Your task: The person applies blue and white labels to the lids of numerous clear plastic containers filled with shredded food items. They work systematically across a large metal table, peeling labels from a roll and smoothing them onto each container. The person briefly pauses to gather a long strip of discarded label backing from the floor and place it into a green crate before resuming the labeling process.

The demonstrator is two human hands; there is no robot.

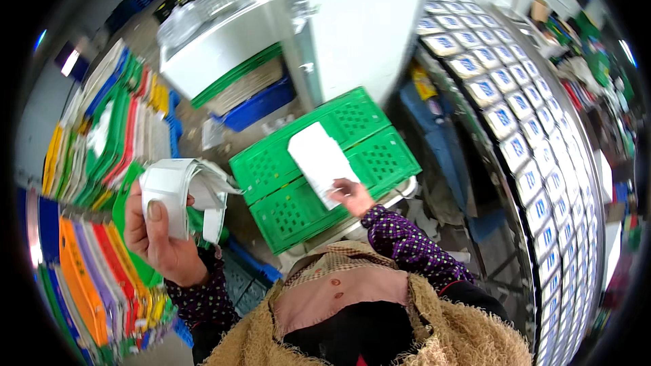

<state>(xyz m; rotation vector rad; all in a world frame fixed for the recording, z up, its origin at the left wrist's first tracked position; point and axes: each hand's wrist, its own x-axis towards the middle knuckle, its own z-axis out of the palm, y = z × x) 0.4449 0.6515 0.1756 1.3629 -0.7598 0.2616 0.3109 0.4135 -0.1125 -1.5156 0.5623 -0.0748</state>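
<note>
My left hand point(165, 241) grips a loosely folded strip of white labels point(168, 198), thumb in front, raised at the left. Its free end curls over to the right and hangs down. On top of a green plastic crate point(274, 223) lies a flat white sheet point(318, 155), set at a slant. The fingers of my right hand point(351, 195) are at the near end of this sheet; they are blurred, and I cannot tell whether they pinch it or only touch it. Purple dotted sleeves cover both my forearms.
At right, a long table carries rows of white packs point(513, 152) with blue marks. Stacked coloured plastic crates point(117, 147) rise at left, with more crates point(96, 279) below. A white box point(224, 46) stands beyond, beside a pale upright panel point(363, 25). Scraps litter the floor.
</note>
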